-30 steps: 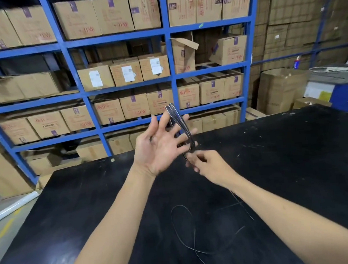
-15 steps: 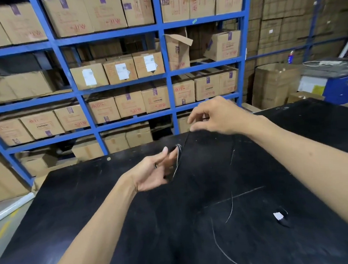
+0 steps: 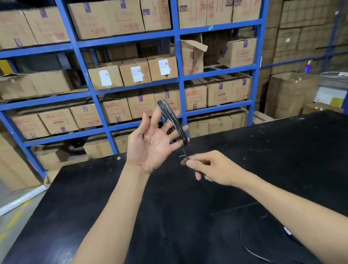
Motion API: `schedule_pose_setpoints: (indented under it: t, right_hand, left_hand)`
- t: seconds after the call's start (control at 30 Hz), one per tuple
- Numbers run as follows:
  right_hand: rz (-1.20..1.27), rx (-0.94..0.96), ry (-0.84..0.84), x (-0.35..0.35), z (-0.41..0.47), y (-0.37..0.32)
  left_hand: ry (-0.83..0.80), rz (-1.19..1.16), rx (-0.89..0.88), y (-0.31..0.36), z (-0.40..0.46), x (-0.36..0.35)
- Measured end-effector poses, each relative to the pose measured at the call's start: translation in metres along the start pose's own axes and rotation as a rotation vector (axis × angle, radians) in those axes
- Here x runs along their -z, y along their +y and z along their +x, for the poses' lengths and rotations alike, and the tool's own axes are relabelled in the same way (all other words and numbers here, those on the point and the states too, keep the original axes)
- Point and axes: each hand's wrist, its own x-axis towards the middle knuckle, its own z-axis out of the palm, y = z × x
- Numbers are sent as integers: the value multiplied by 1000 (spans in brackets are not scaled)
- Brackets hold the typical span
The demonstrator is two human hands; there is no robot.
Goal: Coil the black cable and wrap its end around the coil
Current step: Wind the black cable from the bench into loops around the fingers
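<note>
At frame centre, the left hand [image 3: 151,145] is raised palm-up with fingers spread wide; the black cable [image 3: 173,121] is looped in a coil around them. Just below and right, the right hand [image 3: 212,168] pinches the cable's strand between thumb and forefinger (other fingers curled). Slack lies on the black table [image 3: 294,154], lower right.

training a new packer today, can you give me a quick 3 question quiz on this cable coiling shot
1. True or false: the cable loops sit around the fingers of the left hand.
2. What does the right hand pinch? A) a box B) the cable strand below the loops C) nothing
3. Fill in: loose cable lies on the black ____.

Key: 1 true; 2 B; 3 table
</note>
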Motion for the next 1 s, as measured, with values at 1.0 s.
schedule_pose_setpoints:
  t: [1.0]
  right_hand:
    - [-122, 77, 5, -3, 6, -20]
  left_hand:
    - [-21, 93, -57, 29, 11, -5]
